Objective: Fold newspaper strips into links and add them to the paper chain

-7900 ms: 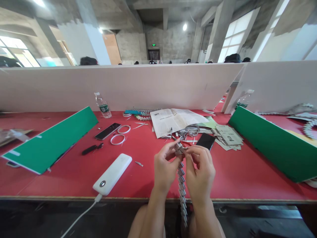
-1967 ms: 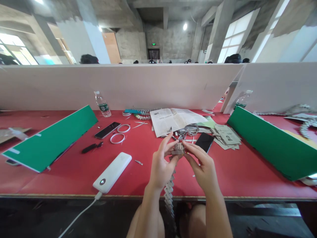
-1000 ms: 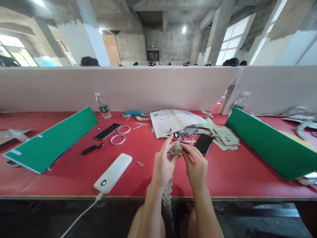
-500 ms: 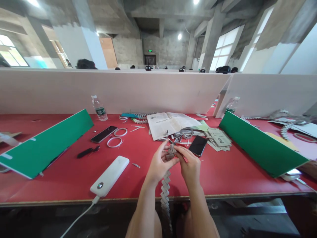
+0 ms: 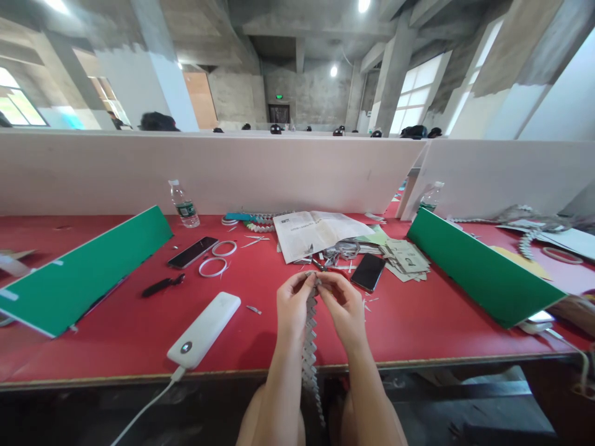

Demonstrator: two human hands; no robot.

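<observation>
In the head view, a red felt-covered table [image 5: 418, 328] is carrying a white oblong power bank [image 5: 204, 329] with a white cable at the near left, a black smartphone [image 5: 367, 271] just right of the hands, an unfolded newspaper [image 5: 316, 232] and a heap of grey folded paper scraps [image 5: 341, 251] behind them, and two slanted green boards [image 5: 83, 269] standing well out to either side. Nothing is blocking the hands. Both forearms are rising from the lap, wrists bent inward. The left hand [image 5: 292, 308] and right hand [image 5: 341, 306] are pinching, fingertips nearly closed, the top end of a long grey chain of folded newspaper links [image 5: 309, 347], which is hanging between the wrists down past the table edge.
</observation>
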